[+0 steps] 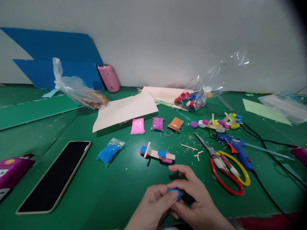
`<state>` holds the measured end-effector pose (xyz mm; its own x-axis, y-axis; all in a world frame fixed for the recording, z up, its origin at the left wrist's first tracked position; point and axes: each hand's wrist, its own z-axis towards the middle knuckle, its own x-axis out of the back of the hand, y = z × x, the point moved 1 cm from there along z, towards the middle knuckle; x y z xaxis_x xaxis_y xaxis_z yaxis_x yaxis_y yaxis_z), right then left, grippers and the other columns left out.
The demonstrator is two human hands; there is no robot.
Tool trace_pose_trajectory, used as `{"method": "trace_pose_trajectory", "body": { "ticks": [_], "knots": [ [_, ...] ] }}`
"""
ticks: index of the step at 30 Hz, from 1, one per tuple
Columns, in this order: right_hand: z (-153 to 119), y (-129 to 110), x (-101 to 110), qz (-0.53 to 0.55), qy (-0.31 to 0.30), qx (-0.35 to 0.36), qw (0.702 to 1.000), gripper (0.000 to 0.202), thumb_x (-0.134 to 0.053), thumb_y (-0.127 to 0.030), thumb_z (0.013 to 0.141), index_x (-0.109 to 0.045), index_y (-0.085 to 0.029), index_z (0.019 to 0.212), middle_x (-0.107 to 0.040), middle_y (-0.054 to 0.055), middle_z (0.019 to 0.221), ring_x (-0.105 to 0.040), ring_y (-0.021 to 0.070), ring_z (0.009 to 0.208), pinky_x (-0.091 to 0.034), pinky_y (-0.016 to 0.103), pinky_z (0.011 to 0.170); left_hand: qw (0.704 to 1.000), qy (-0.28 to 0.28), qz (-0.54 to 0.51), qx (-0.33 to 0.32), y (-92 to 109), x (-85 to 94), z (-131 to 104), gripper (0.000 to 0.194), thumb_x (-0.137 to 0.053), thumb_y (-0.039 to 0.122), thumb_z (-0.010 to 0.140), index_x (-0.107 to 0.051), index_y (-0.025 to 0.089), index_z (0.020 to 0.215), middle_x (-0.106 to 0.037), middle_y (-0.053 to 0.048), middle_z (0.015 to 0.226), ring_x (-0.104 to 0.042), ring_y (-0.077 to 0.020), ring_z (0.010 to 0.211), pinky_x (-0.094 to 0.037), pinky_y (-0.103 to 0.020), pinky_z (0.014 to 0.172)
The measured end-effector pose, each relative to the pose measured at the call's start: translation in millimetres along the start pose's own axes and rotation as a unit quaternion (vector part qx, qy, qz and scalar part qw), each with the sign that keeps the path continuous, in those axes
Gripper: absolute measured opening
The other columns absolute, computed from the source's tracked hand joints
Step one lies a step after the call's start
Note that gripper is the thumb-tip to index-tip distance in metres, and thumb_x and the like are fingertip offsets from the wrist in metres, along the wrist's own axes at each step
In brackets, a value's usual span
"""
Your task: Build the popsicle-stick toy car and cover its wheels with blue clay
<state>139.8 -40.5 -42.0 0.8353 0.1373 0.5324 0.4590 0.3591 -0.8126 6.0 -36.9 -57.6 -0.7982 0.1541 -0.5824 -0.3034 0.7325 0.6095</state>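
Close to the table's front edge, both my hands hold a small round blue piece that looks like a bottle cap (176, 193). The thumb of my left hand (155, 204) presses on its top. My right hand (195, 195) grips it from the right side, its upper finger stretched out free. Fingers cover part of the piece. Just beyond my hands lies a small craft-stick model (155, 154) with pink caps and blue filling at its ends. A packet of blue clay (110, 151) rests to the left.
Large scissors (216, 156) and a blue glue gun (236, 147) with its cable lie on the right. Pink, purple and orange clay packets (176, 124), another model (219, 124) and a bag of caps (192, 99) are farther back. A phone (56, 175) lies left.
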Motion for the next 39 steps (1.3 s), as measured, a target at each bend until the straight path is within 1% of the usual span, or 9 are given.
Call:
{"method": "trace_pose_trajectory", "body": {
  "ticks": [5, 9, 12, 17, 23, 25, 29, 33, 39],
  "knots": [
    [-0.3, 2.0, -3.2, 0.006, 0.014, 0.013, 1.000, 0.036, -0.062, -0.011, 0.062, -0.059, -0.023, 0.096, -0.048, 0.007, 0.117, -0.049, 0.0208, 0.105, -0.044, 0.029, 0.084, 0.999, 0.041, 0.012, 0.009, -1.2, 0.3, -0.6, 0.031, -0.074, 0.039, 0.054, -0.068, 0.010, 0.061, -0.061, -0.004, 0.057, -0.051, -0.0108, 0.054, -0.038, -0.024, 0.059],
    [2.3, 3.1, -2.7, -0.008, 0.019, 0.017, 1.000, 0.032, -0.059, -0.008, 0.062, -0.061, -0.024, 0.090, -0.050, 0.006, 0.115, -0.049, 0.0215, 0.104, -0.044, 0.032, 0.084, 1.000, 0.029, 0.001, 0.008, -0.1, -4.1, 0.3, 0.031, -0.073, 0.040, 0.055, -0.066, 0.010, 0.056, -0.057, -0.002, 0.049, -0.047, -0.0093, 0.048, -0.035, -0.022, 0.052],
    [4.5, 2.2, -2.4, 0.004, 0.026, 0.004, 1.000, 0.026, -0.060, -0.010, 0.064, -0.062, -0.023, 0.087, -0.051, 0.007, 0.113, -0.050, 0.0218, 0.103, -0.044, 0.032, 0.083, 0.999, 0.046, -0.027, -0.008, 4.5, -9.8, -2.8, 0.028, -0.074, 0.037, 0.053, -0.065, 0.011, 0.054, -0.055, 0.000, 0.048, -0.044, -0.0082, 0.046, -0.034, -0.021, 0.049],
    [5.7, 1.9, -4.4, 0.025, 0.042, 0.024, 0.999, 0.035, -0.062, -0.011, 0.064, -0.059, -0.023, 0.097, -0.050, 0.008, 0.115, -0.050, 0.0211, 0.103, -0.044, 0.033, 0.084, 0.996, 0.075, -0.034, -0.029, 12.6, -15.7, -8.3, 0.024, -0.072, 0.031, 0.058, -0.063, 0.011, 0.052, -0.055, 0.000, 0.047, -0.044, -0.0076, 0.047, -0.033, -0.020, 0.051],
    [6.4, 3.7, -4.0, 0.019, 0.042, 0.033, 0.998, 0.030, -0.061, -0.014, 0.067, -0.062, -0.023, 0.096, -0.051, 0.008, 0.114, -0.051, 0.0220, 0.104, -0.045, 0.034, 0.083, 0.997, 0.067, -0.018, -0.025, 11.5, -12.5, -5.2, 0.030, -0.074, 0.038, 0.054, -0.060, 0.011, 0.047, -0.052, 0.000, 0.044, -0.043, -0.0082, 0.045, -0.033, -0.020, 0.048],
    [6.5, 3.8, -3.4, 0.018, 0.038, 0.035, 0.999, 0.029, -0.062, -0.016, 0.069, -0.061, -0.024, 0.097, -0.051, 0.008, 0.114, -0.051, 0.0222, 0.104, -0.045, 0.034, 0.083, 0.997, 0.067, -0.030, -0.030, 12.5, -12.3, -5.8, 0.030, -0.073, 0.037, 0.056, -0.061, 0.011, 0.048, -0.053, 0.000, 0.044, -0.044, -0.0082, 0.046, -0.034, -0.020, 0.049],
    [4.1, 5.6, -2.0, 0.027, 0.039, 0.026, 0.999, 0.040, -0.064, -0.019, 0.069, -0.056, -0.025, 0.108, -0.049, 0.009, 0.117, -0.050, 0.0221, 0.105, -0.045, 0.034, 0.085, 0.996, 0.066, -0.048, -0.021, 14.2, -9.9, -6.1, 0.027, -0.072, 0.035, 0.058, -0.063, 0.011, 0.053, -0.055, -0.001, 0.047, -0.046, -0.0086, 0.046, -0.036, -0.021, 0.049],
    [1.2, 7.8, -0.6, 0.036, 0.061, 0.025, 0.997, 0.033, -0.062, -0.018, 0.071, -0.059, -0.026, 0.103, -0.051, 0.007, 0.114, -0.054, 0.0204, 0.100, -0.046, 0.032, 0.083, 0.997, 0.062, -0.039, -0.032, 15.1, -8.4, -5.5, 0.026, -0.069, 0.034, 0.062, -0.064, 0.009, 0.057, -0.058, -0.003, 0.050, -0.048, -0.0089, 0.046, -0.037, -0.021, 0.050],
    [4.6, 6.0, -2.4, 0.112, 0.108, -0.006, 0.988, 0.026, -0.060, -0.023, 0.074, -0.061, -0.026, 0.100, -0.051, 0.008, 0.112, -0.051, 0.0231, 0.104, -0.046, 0.033, 0.083, 0.978, 0.081, -0.184, -0.054, 16.5, -15.4, -5.8, 0.020, -0.062, 0.030, 0.071, -0.065, 0.011, 0.064, -0.062, -0.003, 0.058, -0.055, -0.0123, 0.055, -0.044, -0.025, 0.058]
  ]
}}
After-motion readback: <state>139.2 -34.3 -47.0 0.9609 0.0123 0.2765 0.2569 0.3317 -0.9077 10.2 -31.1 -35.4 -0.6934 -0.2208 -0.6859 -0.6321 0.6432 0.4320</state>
